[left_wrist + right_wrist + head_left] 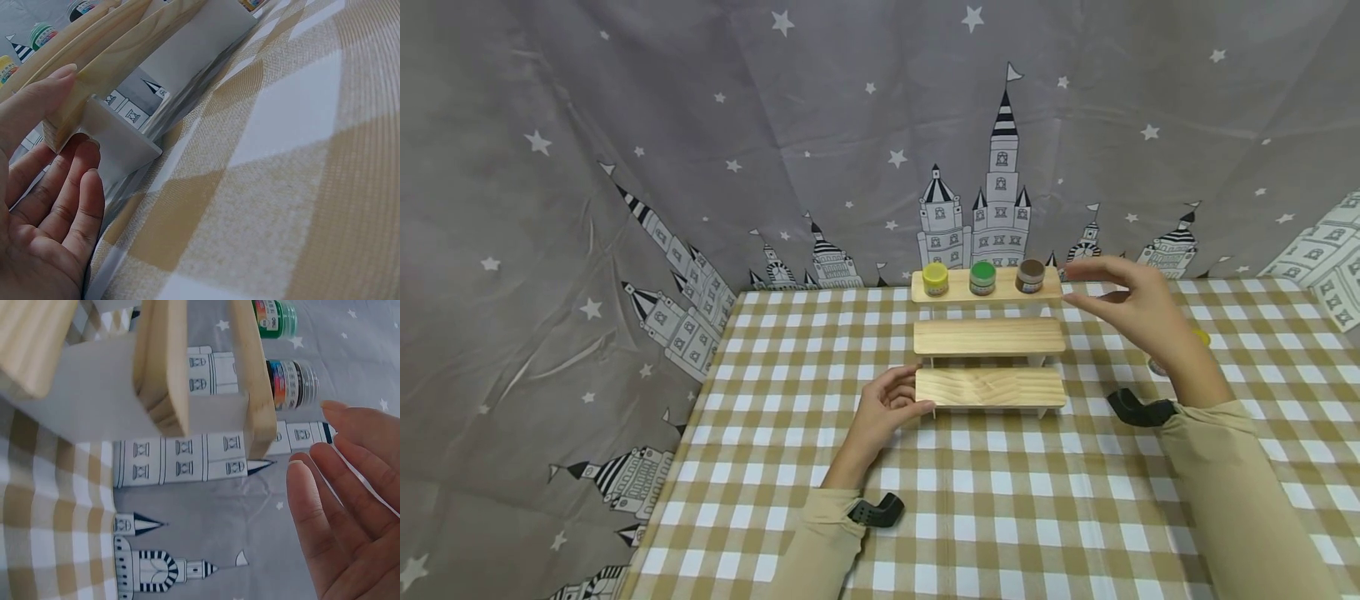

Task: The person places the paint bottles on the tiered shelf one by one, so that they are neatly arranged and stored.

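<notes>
A three-tier wooden display shelf [992, 388] with white side supports stands on the checkered cloth. On its top tier sit a yellow jar [936, 280], a green jar [982, 279] and a brown jar [1030, 277] in a row; the two lower tiers are bare. My left hand [883, 405] grips the left end of the bottom tier, thumb on top of the board and fingers beneath it in the left wrist view. Just off the right end of the top tier, my right hand [1123, 298] holds nothing, its fingers spread apart near the brown jar.
Partly hidden by the right forearm, a yellow-topped jar [1202, 337] and another small jar [1157, 367] are on the checkered tablecloth [1000, 500]. A grey curtain [820, 108] with printed castles and stars hangs close behind the shelf and along the left side.
</notes>
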Demonstrator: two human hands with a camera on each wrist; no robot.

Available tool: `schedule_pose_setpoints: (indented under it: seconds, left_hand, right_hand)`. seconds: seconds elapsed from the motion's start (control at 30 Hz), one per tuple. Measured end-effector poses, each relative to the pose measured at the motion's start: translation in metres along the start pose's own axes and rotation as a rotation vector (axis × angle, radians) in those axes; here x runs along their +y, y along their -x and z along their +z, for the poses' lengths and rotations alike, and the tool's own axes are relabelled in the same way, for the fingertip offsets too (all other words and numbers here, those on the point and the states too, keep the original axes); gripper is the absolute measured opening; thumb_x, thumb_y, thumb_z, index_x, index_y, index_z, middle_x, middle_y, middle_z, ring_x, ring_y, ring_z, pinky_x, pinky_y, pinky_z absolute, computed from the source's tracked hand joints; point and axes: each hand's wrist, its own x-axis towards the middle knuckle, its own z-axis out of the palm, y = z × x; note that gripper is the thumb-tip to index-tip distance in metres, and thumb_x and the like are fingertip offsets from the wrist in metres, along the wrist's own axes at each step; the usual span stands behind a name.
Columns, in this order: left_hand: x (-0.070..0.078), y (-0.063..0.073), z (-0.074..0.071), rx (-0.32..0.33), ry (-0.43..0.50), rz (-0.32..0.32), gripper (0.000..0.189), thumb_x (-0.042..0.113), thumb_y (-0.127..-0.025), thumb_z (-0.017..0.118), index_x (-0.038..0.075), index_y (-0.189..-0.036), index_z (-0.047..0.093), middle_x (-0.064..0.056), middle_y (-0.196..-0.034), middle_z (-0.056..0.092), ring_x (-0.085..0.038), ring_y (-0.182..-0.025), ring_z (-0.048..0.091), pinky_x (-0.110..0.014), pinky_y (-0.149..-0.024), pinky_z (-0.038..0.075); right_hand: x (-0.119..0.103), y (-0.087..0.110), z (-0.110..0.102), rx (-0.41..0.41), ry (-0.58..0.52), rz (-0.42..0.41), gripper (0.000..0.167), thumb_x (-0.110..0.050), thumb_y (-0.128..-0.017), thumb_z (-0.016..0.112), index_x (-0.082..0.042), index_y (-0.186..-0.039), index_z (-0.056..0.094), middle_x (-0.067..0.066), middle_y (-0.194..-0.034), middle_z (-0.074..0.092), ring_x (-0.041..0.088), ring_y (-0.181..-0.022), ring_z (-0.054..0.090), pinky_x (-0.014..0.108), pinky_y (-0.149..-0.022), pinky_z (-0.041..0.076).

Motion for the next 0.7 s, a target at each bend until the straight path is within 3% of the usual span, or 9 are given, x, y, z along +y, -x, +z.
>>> schedule_pose_setpoints:
  seconds: [0.2, 0.57, 0.7]
  left_hand:
    - [0.000, 0.001, 0.001, 0.004, 0.003, -0.012, 0.066, -0.003, -0.081, 0.085, 0.006, -0.141, 0.060, -0.005, -0.105, 0.068, -0.008, -0.087, 0.062, -0.013, -0.070, 0.053]
    - [-0.001, 0.000, 0.000, -0.012, 0.001, 0.006, 0.066, -0.001, -0.082, 0.084, 0.003, -0.143, 0.058, -0.006, -0.104, 0.068, -0.008, -0.087, 0.062, -0.013, -0.071, 0.053]
    - [0.001, 0.000, 0.001, -0.015, -0.001, 0.015, 0.066, -0.001, -0.083, 0.084, 0.002, -0.143, 0.058, -0.007, -0.104, 0.067, -0.008, -0.088, 0.062, -0.014, -0.072, 0.054]
  right_hand:
    - [0.008, 0.017, -0.010, 0.006, 0.025, 0.016, 0.038, -0.024, -0.095, 0.077, -0.010, -0.129, 0.070, 0.014, -0.130, 0.070, -0.016, -0.107, 0.054, 0.002, -0.082, 0.047]
    - [0.037, 0.043, -0.022, 0.041, 0.048, 0.065, 0.036, -0.016, -0.092, 0.081, -0.010, -0.126, 0.073, -0.002, -0.124, 0.073, -0.019, -0.105, 0.053, 0.000, -0.078, 0.047]
    - [0.045, 0.054, -0.026, 0.040, 0.049, 0.079, 0.034, -0.019, -0.093, 0.079, -0.009, -0.125, 0.072, -0.020, -0.120, 0.068, -0.019, -0.106, 0.052, 0.000, -0.078, 0.047]
